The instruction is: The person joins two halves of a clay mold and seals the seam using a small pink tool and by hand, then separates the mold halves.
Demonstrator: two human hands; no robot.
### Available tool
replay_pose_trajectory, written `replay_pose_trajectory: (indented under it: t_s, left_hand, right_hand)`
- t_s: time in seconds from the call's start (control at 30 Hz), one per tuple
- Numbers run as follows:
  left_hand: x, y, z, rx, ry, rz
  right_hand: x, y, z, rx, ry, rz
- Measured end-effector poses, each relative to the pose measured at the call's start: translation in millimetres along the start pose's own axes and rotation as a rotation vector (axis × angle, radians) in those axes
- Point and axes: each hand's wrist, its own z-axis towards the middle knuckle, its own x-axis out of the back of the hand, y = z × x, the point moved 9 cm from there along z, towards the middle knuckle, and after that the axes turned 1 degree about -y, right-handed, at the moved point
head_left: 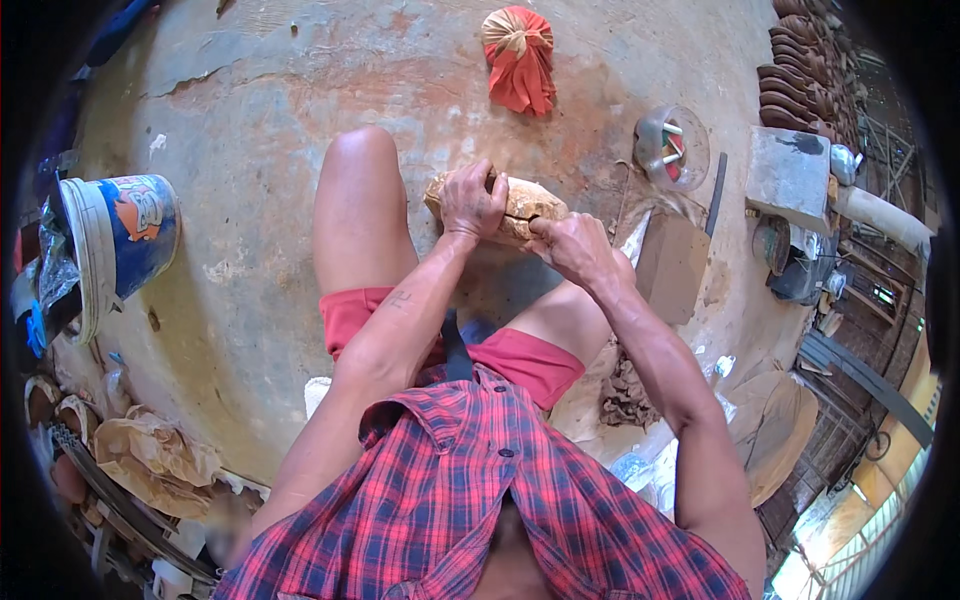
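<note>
Between my knees, above the floor, both hands hold a tan, mottled block point(528, 196) with rounded ends. A dark, uneven split runs along it, so it looks like two halves laid together; its exact kind I cannot tell. My left hand point(472, 203) is wrapped over the block's left part, fingers curled across the top. My right hand point(573, 245) grips the right end, with the thumb side pressed at the split. The underside of the block and some fingertips are hidden.
A brown clay slab point(668, 268) lies beside my right knee, near a dark bar point(717, 195) and a clear bowl point(650, 145) holding small tools. Ahead lies a red cloth bundle point(519, 70). A blue-and-white bucket point(145, 250) stands left; stacked brown pieces point(795, 90) are far right.
</note>
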Motion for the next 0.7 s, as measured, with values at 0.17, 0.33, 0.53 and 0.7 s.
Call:
replay_pose_trajectory:
  t_s: [0.17,0.33,0.53,0.7]
  left_hand:
    - [10,6,-6,-0.069,0.081,-0.009]
    - [11,6,-3,-0.066,0.074,-0.028]
    - [7,2,-4,-0.034,0.049,-0.020]
    - [6,6,-2,-0.051,0.043,-0.025]
  right_hand:
    - [0,-6,2,0.173,-0.087,-0.076]
    - [4,-3,9,0.320,-0.114,-0.098]
    - [10,-14,17,0.580,-0.135,-0.281]
    - [6,-10,21,0.650,-0.228,-0.293]
